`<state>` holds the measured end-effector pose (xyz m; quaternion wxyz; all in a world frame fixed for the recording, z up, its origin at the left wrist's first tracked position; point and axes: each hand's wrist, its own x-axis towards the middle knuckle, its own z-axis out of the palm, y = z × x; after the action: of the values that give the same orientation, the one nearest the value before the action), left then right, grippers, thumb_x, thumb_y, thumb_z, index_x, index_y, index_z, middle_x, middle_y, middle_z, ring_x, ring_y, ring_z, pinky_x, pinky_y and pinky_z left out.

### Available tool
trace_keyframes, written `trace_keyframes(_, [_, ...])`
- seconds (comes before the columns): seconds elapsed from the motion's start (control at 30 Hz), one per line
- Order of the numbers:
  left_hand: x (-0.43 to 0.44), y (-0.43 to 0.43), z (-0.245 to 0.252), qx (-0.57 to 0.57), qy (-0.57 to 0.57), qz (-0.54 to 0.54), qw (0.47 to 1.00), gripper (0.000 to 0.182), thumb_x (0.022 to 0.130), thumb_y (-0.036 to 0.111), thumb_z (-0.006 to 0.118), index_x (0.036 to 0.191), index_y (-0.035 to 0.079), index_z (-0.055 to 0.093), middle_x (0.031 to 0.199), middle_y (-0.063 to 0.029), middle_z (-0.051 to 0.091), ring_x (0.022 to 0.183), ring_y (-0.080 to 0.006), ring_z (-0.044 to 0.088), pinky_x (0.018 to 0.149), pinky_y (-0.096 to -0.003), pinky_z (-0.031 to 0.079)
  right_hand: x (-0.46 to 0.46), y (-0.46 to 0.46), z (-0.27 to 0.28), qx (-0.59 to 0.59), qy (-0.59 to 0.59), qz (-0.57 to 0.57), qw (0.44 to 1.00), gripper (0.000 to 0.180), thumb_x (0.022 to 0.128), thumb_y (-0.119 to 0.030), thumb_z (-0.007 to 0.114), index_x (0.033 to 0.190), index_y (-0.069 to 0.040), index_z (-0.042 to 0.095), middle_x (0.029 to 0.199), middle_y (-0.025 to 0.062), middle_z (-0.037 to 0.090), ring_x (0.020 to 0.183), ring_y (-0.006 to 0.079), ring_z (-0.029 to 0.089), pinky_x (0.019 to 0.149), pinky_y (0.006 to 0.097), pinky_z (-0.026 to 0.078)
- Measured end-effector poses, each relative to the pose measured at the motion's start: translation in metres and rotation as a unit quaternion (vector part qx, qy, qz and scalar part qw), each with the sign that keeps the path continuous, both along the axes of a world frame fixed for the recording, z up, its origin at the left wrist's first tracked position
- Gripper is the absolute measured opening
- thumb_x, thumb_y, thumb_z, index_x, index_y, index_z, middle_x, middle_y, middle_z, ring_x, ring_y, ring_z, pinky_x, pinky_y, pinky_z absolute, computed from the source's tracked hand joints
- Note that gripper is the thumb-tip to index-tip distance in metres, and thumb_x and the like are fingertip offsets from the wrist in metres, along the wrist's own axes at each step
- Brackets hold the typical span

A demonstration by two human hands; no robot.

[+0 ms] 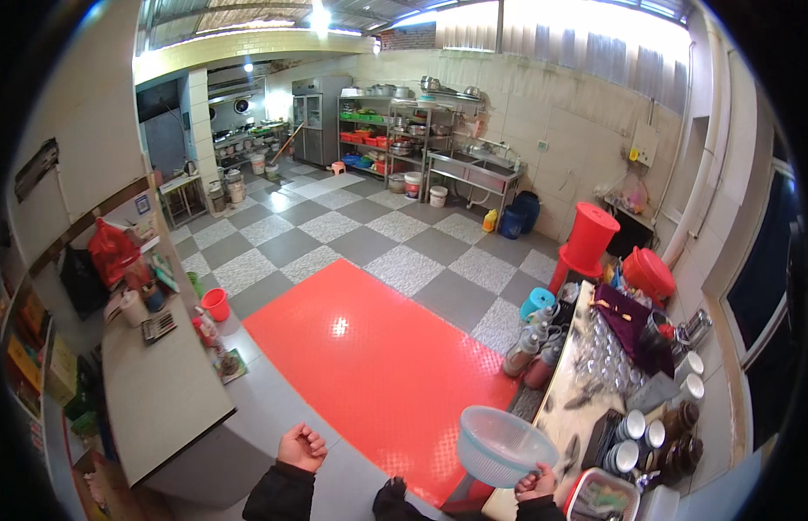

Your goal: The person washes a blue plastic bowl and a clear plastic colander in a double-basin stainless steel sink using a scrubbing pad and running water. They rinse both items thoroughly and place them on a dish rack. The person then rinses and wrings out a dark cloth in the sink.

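Note:
My right hand (536, 483) grips the rim of a translucent pale-blue plastic colander (502, 449). The colander is tilted, its inside partly showing, beside the edge of the side table (567, 417). My left hand (303, 447) is raised over the grey floor with its fingers curled in, and nothing shows in it. Ahead of both hands lies a red textured floor mat (384, 365). Close to the right hand stands a red-and-white plastic basket (603, 498) with utensils inside.
A counter (163, 384) with a calculator (158, 327) runs along the left. The side table holds glasses (606, 352) and stacked cups (625, 443). Thermos flasks (524, 352) stand on its left. Farther back are a steel sink (476, 170), storage shelves (365, 130) and a red bucket (216, 304).

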<state>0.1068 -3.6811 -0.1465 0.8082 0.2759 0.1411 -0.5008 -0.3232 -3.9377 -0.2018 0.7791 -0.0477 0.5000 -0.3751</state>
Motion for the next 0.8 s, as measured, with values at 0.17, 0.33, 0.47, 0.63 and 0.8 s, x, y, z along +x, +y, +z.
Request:
trace_keyframes(0.17, [0.099, -0.092, -0.005, -0.002, 0.026, 0.019, 0.999, 0.027, 0.09, 0.028, 0.047, 0.067, 0.014, 0.045, 0.059, 0.0003, 0.04, 0.051, -0.0149, 0.037, 0.045, -0.0278, 0.029, 0.111, -0.119, 0.015, 0.007, -0.002, -0.021, 1.0, 0.038, 0.075, -0.031, 0.061, 0.055, -0.018, 0.031, 0.048, -0.0031, 0.028, 0.04, 0.0128, 0.03, 0.038, 0.0271, 0.021])
trace_keyframes(0.33, [0.215, -0.149, -0.024, 0.037, -0.01, 0.091, 0.995, 0.024, 0.088, 0.026, 0.049, 0.066, 0.015, 0.046, 0.059, 0.0017, 0.042, 0.048, -0.0128, 0.04, 0.041, -0.0253, 0.031, 0.205, -0.22, 0.044, -0.021, -0.048, 0.012, 0.999, 0.041, 0.076, -0.03, 0.064, 0.055, -0.019, 0.03, 0.048, -0.0044, 0.025, 0.038, 0.0115, 0.024, 0.037, 0.0268, 0.02])
trace_keyframes(0.47, [0.302, -0.227, -0.064, 0.047, -0.01, 0.134, 0.99, 0.027, 0.09, 0.029, 0.046, 0.067, 0.017, 0.045, 0.058, 0.0035, 0.04, 0.047, -0.0126, 0.04, 0.04, -0.0255, 0.03, 0.268, -0.312, 0.026, -0.029, -0.043, -0.009, 0.999, 0.041, 0.076, -0.028, 0.064, 0.054, -0.019, 0.03, 0.048, -0.0048, 0.024, 0.037, 0.0117, 0.023, 0.037, 0.0267, 0.019])
trace_keyframes(0.63, [0.431, -0.375, -0.121, -0.033, -0.033, 0.122, 0.991, 0.028, 0.09, 0.028, 0.046, 0.065, 0.016, 0.044, 0.056, 0.0034, 0.041, 0.047, -0.0119, 0.041, 0.041, -0.0251, 0.033, 0.331, -0.441, -0.052, -0.04, -0.085, -0.055, 0.994, 0.039, 0.077, -0.029, 0.064, 0.056, -0.02, 0.033, 0.048, -0.0047, 0.028, 0.039, 0.0116, 0.025, 0.037, 0.0267, 0.021])
trace_keyframes(0.8, [0.519, -0.648, -0.138, 0.004, -0.036, 0.044, 0.998, 0.026, 0.086, 0.026, 0.048, 0.062, 0.017, 0.044, 0.055, 0.0024, 0.041, 0.047, -0.013, 0.038, 0.041, -0.0266, 0.031, 0.404, -0.591, -0.108, -0.008, -0.013, -0.073, 0.997, 0.039, 0.074, -0.039, 0.061, 0.054, -0.017, 0.036, 0.046, -0.0023, 0.029, 0.04, 0.0148, 0.029, 0.037, 0.03, 0.022])
